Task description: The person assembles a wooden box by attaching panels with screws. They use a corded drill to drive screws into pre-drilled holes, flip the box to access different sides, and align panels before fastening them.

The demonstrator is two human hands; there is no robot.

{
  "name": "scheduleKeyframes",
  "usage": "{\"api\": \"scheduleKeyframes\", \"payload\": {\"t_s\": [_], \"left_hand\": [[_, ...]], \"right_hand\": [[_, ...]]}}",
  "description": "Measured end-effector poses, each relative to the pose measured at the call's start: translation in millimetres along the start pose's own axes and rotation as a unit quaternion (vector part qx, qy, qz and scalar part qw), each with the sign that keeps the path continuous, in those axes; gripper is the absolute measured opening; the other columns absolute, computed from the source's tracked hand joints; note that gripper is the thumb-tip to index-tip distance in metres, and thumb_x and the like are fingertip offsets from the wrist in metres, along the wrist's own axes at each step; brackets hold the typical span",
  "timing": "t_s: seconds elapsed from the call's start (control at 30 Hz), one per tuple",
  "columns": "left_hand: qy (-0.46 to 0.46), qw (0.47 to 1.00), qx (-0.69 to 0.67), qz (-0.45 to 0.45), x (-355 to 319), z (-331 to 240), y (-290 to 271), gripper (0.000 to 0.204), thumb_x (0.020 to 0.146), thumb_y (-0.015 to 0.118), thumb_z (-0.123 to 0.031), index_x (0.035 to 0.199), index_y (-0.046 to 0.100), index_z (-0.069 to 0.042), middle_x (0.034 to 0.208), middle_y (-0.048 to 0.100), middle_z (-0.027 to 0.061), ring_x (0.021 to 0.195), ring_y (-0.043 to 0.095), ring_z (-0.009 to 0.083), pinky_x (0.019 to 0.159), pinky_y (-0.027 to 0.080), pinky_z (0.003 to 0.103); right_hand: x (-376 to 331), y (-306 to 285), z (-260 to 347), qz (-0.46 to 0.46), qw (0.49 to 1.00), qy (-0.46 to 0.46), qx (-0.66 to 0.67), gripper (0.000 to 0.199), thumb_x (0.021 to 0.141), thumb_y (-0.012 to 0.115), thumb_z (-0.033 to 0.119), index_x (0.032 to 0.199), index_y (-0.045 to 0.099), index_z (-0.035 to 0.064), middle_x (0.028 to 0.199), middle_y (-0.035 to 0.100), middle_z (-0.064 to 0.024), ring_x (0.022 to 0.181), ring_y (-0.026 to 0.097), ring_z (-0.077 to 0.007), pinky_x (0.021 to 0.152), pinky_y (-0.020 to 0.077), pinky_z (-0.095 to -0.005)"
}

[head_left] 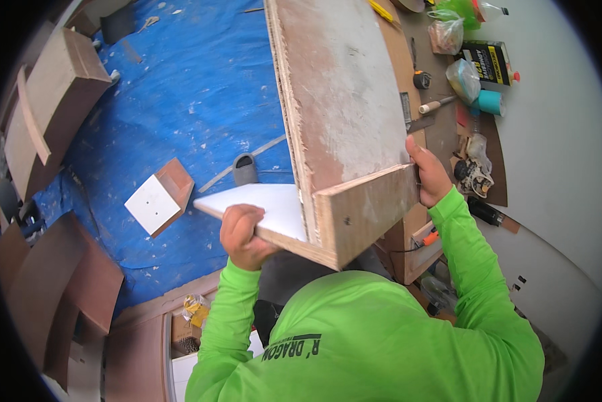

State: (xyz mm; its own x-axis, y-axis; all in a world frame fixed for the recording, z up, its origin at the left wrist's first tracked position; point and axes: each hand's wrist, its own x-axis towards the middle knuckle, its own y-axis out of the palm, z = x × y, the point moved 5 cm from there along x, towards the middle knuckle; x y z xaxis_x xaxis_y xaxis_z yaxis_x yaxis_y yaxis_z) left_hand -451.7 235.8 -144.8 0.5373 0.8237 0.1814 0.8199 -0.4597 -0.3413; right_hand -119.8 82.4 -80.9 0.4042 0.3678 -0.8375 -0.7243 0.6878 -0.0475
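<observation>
A large plywood assembly (354, 87) stretches away from my body, its upper face smeared with whitish filler and its left edge rough. A short plywood end piece (374, 208) crosses its near end. On the left a white-faced panel (267, 204) sticks out at an angle. My left hand (242, 238) is closed round the near edge of that white panel, thumb on top. At the right end of the end piece, my right hand (428, 173) grips the assembly; its fingertips are partly hidden.
Blue sheeting (180, 100) covers the floor, with a small white-faced box (155, 201) and a grey slipper (244, 169) on it. Curved plywood pieces (53, 107) stand at left. A workbench at right bears a tape measure (421, 80), a wooden-handled tool (436, 105), bags and containers.
</observation>
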Motion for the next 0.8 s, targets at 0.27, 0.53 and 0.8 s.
{"api": "scheduleKeyframes", "payload": {"t_s": [0.27, 0.53, 0.8], "left_hand": [[-0.008, 0.994, 0.065, 0.086, -14.3, 103.0, 44.6, 0.036, 0.073, 0.069, -0.029, 0.101, 0.069, -0.007, 0.109, 0.071, 0.0139, 0.106, 0.065, 0.0344, 0.094, 0.049, 0.044], [-0.014, 0.982, 0.071, 0.174, -24.4, 170.3, 97.3, 0.052, 0.086, 0.067, -0.052, 0.115, 0.068, -0.009, 0.119, 0.069, 0.0130, 0.116, 0.063, 0.0364, 0.102, 0.047, 0.047], [-0.025, 0.958, 0.065, 0.278, -13.5, 200.4, 123.6, 0.059, 0.090, 0.065, -0.053, 0.129, 0.063, -0.008, 0.132, 0.066, 0.0148, 0.124, 0.059, 0.0377, 0.106, 0.047, 0.045]], "right_hand": [[28.8, 7.7, -56.2, -0.083, 0.994, -0.072, 0.008, 0.061, 0.102, 0.063, 0.049, 0.133, 0.056, -0.0035, 0.124, 0.065, -0.0079, 0.114, 0.059, -0.0151, 0.099, 0.0477, -0.0311], [88.2, -20.6, -102.9, -0.136, 0.984, -0.115, -0.007, 0.049, 0.103, 0.064, 0.044, 0.120, 0.063, -0.0019, 0.109, 0.068, -0.0064, 0.099, 0.059, -0.0126, 0.089, 0.0483, -0.0315], [72.6, -25.5, -150.3, -0.227, 0.961, -0.102, 0.123, 0.046, 0.099, 0.070, 0.039, 0.122, 0.064, -0.0012, 0.114, 0.069, -0.0083, 0.103, 0.061, -0.0151, 0.094, 0.0487, -0.0330]]}}
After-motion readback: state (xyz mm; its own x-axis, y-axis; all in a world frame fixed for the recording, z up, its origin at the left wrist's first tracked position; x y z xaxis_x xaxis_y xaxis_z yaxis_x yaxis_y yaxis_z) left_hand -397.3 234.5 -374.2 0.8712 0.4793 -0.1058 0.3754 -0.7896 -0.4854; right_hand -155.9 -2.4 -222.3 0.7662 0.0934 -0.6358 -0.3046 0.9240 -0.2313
